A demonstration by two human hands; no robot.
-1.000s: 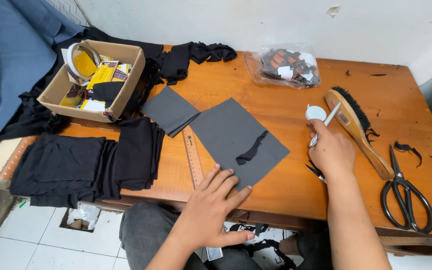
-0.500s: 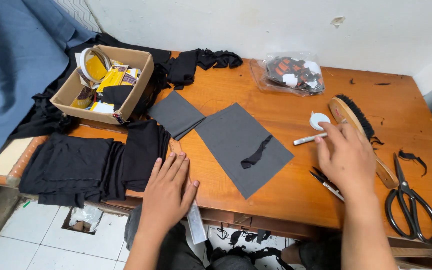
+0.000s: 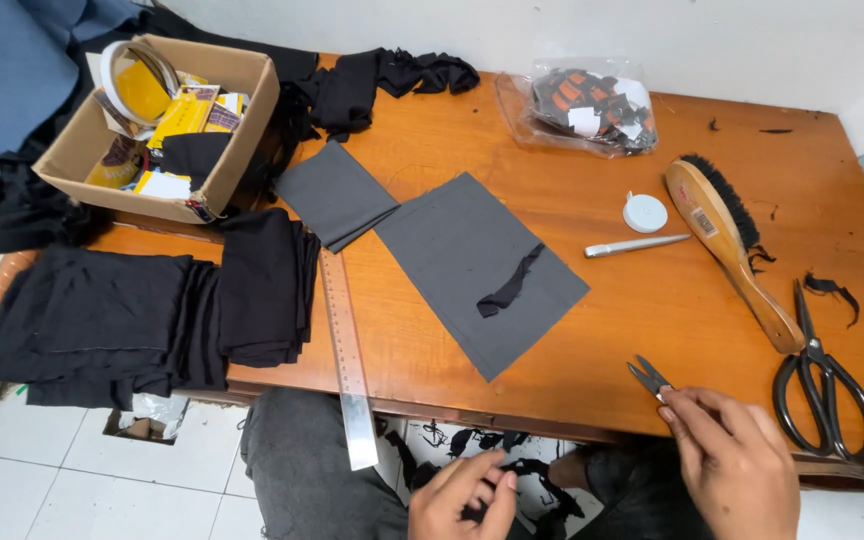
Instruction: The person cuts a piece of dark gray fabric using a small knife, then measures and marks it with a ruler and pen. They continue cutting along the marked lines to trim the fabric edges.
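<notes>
My right hand (image 3: 737, 470) is at the table's near edge, fingertips closed on the handle of small thread snips (image 3: 649, 378) whose blades point away from me. My left hand (image 3: 464, 498) is below the table edge over my lap, fingers pinched together above black fabric scraps (image 3: 512, 470); whether it holds one is unclear. A grey fabric rectangle (image 3: 452, 250) lies in the middle of the wooden table (image 3: 512, 150) with a black strip (image 3: 507, 283) on it. A metal ruler (image 3: 347, 360) overhangs the edge.
Large black scissors (image 3: 822, 385) and a wooden brush (image 3: 727, 240) lie right. A silver pen-like tool (image 3: 637, 245), a white round case (image 3: 644, 212), a plastic bag (image 3: 582, 105), folded grey cloth (image 3: 337, 195), black fabric stacks (image 3: 152, 310) and a cardboard box (image 3: 242, 130) are about.
Both hands have drawn back toward me off the tabletop. The left dropped below the edge to my lap; the right left the pen-like tool and went to the snips.
</notes>
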